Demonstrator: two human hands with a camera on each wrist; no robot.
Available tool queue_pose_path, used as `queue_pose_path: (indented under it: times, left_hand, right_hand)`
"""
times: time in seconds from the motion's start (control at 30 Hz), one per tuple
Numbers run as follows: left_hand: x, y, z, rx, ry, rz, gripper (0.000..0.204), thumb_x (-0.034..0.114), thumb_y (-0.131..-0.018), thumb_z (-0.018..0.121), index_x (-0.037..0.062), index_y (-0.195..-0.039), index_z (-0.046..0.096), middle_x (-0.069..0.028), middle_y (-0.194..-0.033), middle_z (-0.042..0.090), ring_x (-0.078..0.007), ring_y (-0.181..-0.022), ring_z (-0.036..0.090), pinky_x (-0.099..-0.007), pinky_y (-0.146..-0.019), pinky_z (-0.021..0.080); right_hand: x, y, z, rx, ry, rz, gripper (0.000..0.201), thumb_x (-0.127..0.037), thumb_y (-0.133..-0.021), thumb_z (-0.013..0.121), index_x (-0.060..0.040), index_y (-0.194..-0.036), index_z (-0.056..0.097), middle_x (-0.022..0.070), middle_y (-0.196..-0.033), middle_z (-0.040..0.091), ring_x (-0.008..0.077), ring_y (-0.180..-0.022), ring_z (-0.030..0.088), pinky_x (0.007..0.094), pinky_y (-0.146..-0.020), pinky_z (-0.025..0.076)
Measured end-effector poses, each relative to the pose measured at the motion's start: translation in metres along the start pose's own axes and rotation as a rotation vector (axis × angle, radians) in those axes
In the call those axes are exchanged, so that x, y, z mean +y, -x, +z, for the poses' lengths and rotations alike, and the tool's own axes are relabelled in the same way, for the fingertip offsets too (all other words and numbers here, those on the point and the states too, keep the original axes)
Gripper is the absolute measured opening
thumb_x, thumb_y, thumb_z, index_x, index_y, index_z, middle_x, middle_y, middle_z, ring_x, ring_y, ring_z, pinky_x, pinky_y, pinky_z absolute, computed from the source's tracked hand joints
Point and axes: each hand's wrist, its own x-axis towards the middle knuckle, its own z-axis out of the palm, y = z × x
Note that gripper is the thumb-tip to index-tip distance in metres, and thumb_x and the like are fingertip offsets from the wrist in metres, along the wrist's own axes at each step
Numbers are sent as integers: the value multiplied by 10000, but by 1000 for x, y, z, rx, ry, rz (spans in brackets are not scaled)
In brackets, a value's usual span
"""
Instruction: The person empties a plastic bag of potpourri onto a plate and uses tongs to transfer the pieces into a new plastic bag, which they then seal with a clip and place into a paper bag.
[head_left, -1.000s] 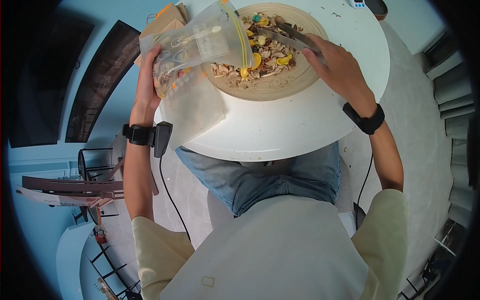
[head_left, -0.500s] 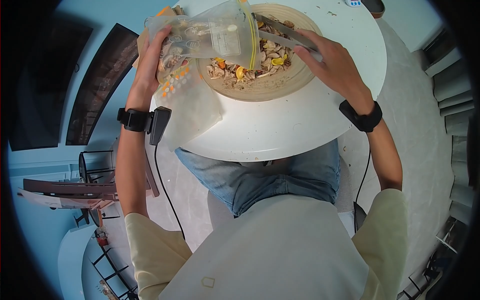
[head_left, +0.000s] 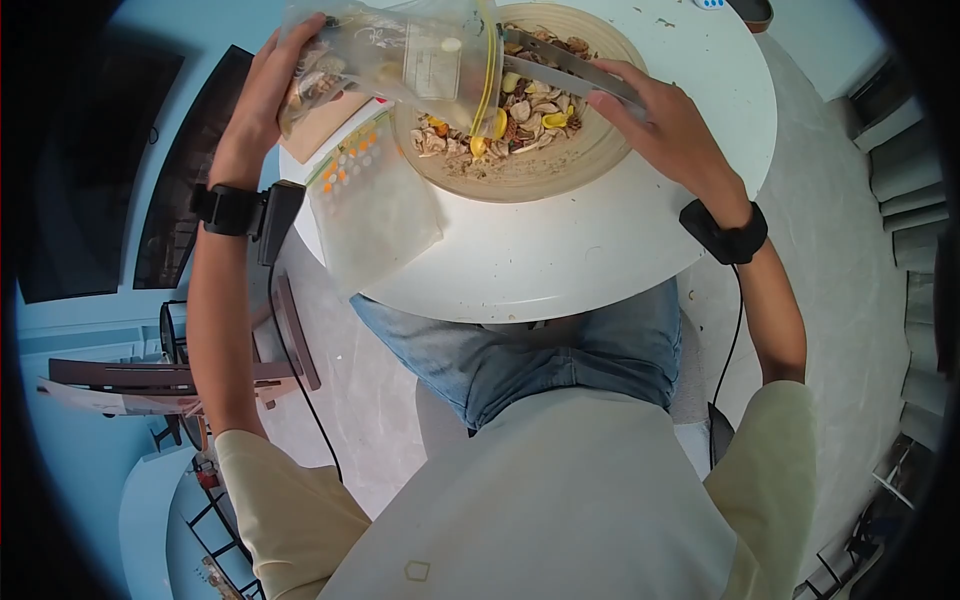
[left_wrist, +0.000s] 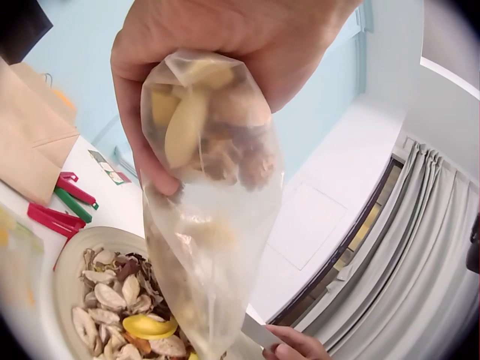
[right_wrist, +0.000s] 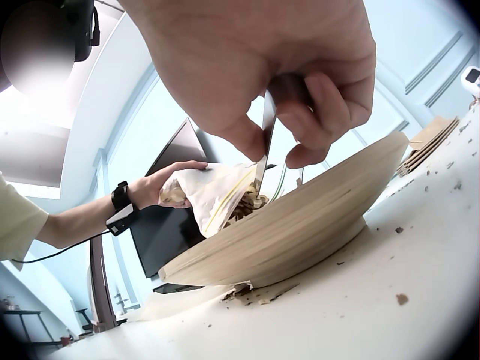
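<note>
My left hand (head_left: 262,105) grips the closed end of a clear zip bag (head_left: 385,60) with a yellow zip edge. The bag is tilted, its mouth over a round wooden plate (head_left: 540,185). Pale and dark brown dried pieces show inside it in the left wrist view. On the plate lies a heap of dried slices (head_left: 530,110), with yellow pieces among them. My right hand (head_left: 672,125) holds metal tongs (head_left: 575,75) between thumb and fingers. The tongs point left over the heap; their tips reach the bag's mouth, which partly hides them.
A flat zip bag (head_left: 375,205) with orange and white dots lies left of the plate, overhanging the white table (head_left: 560,260). Brown paper bags (left_wrist: 34,131) and red and green clips (left_wrist: 71,206) are nearby. Crumbs are scattered on the table, and a small white device (head_left: 708,4) sits at the far edge.
My left hand has moved up and leftward, lifting the bag's closed end, and the bag now covers more of the heap's far side. The tongs have shifted slightly left, up to the bag's mouth.
</note>
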Motion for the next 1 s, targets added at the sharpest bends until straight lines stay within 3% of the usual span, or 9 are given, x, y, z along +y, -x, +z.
queue_pose_path:
  times: [0.07, 0.13, 0.23, 0.3, 0.33, 0.4, 0.6, 0.73, 1.0]
  left_hand:
    - [5, -10, -13, -45, -34, -59, 504, 430, -914, 598, -22, -1138, 585, -113, -991, 659, -130, -821, 680, -253, -687, 590]
    - [5, -8, -17, -92, -69, -115, 516, 431, -922, 583, -29, -1157, 586, -116, -1008, 664, -129, -824, 682, -255, -699, 589]
    - [27, 14, 22, -192, -141, 51, 542, 419, -935, 562, -47, -1211, 569, -125, -1055, 663, -135, -868, 680, -253, -746, 579]
    - [29, -3, 33, 64, -375, -298, 564, 418, -942, 547, -55, -1248, 549, -142, -1095, 656, -145, -920, 673, -258, -805, 566]
    - [23, -7, 28, 63, -374, -298, 564, 418, -942, 547, -55, -1248, 549, -142, -1095, 656, -145, -920, 673, -258, -805, 566]
    - [3, -10, 7, -2, -174, -163, 576, 428, -942, 546, -57, -1254, 547, -148, -1099, 655, -160, -946, 665, -274, -820, 559]
    - [-3, -15, -6, -25, -185, -97, 590, 428, -946, 540, -58, -1281, 531, -156, -1139, 642, -194, -942, 666, -294, -831, 553]
    - [2, -33, -21, -58, -227, -200, 587, 439, -949, 527, -27, -1306, 525, -175, -1189, 618, -214, -998, 652, -303, -847, 553]
    - [23, -10, 5, -74, -357, 67, 568, 436, -957, 511, 7, -1329, 521, -179, -1229, 597, -232, -1077, 623, -317, -916, 520]
  right_hand:
    - [1, -1, 2, -20, -8, 36, 525, -448, -947, 542, -39, -1277, 558, 190, -887, 687, 311, -798, 669, 401, -750, 501]
    - [12, -2, 10, 55, 73, -83, 521, -441, -954, 536, -36, -1282, 550, 188, -891, 688, 312, -797, 667, 402, -753, 499]
    - [11, -1, 11, 25, 69, -55, 518, -439, -959, 527, -36, -1284, 545, 185, -885, 688, 312, -797, 666, 402, -754, 498]
    - [8, -1, 9, 16, 77, -36, 518, -441, -959, 527, -36, -1280, 548, 185, -874, 686, 314, -793, 666, 402, -749, 498]
    - [7, 0, 7, 6, 85, -18, 518, -443, -958, 528, -35, -1275, 551, 184, -864, 685, 316, -790, 665, 401, -744, 498]
    - [4, 0, 0, -7, 84, 14, 520, -448, -956, 531, -35, -1271, 555, 186, -859, 684, 317, -781, 666, 399, -735, 500]
    - [2, 2, -10, 4, 54, 64, 529, -464, -948, 541, -38, -1262, 565, 201, -880, 687, 324, -770, 674, 396, -728, 507]
    - [2, 2, -8, -3, 36, 45, 533, -462, -948, 547, -38, -1272, 560, 206, -922, 692, 325, -784, 680, 393, -741, 511]
    - [0, 2, -7, -24, 28, 56, 535, -462, -949, 548, -36, -1273, 561, 194, -937, 695, 310, -781, 682, 384, -740, 512]
